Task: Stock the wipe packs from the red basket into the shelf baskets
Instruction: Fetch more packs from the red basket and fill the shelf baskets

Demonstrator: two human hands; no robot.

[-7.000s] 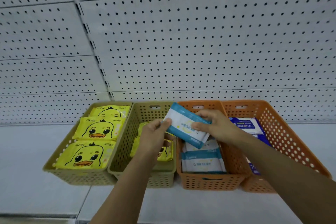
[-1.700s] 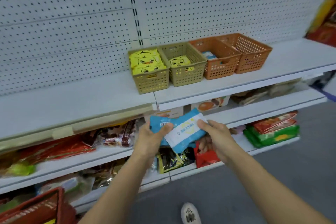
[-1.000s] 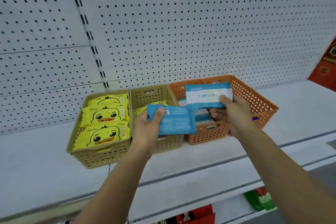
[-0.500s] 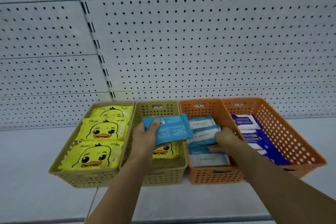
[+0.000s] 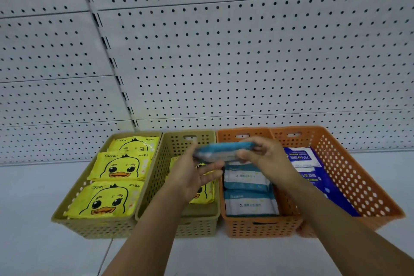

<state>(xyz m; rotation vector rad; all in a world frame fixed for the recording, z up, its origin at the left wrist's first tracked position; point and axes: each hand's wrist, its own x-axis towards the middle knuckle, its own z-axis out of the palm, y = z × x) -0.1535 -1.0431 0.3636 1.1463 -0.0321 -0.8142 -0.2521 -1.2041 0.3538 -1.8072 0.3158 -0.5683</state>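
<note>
A teal wipe pack hangs edge-on above the wall between the second olive basket and the left orange basket. My left hand holds its left end, thumb on the pack and fingers spread beneath. My right hand grips its right end with curled fingers. Teal-and-white wipe packs lie stacked in the left orange basket under the held pack. The red basket is out of view.
The left olive basket holds three yellow duck packs. Another duck pack lies in the second olive basket, partly behind my left hand. The right orange basket holds dark blue packs. Pegboard wall stands behind.
My right hand left a teal pack in the left orange basket and rose to grip the right end of the pack in my left hand. That pack has turned edge-on and shifted right.
</note>
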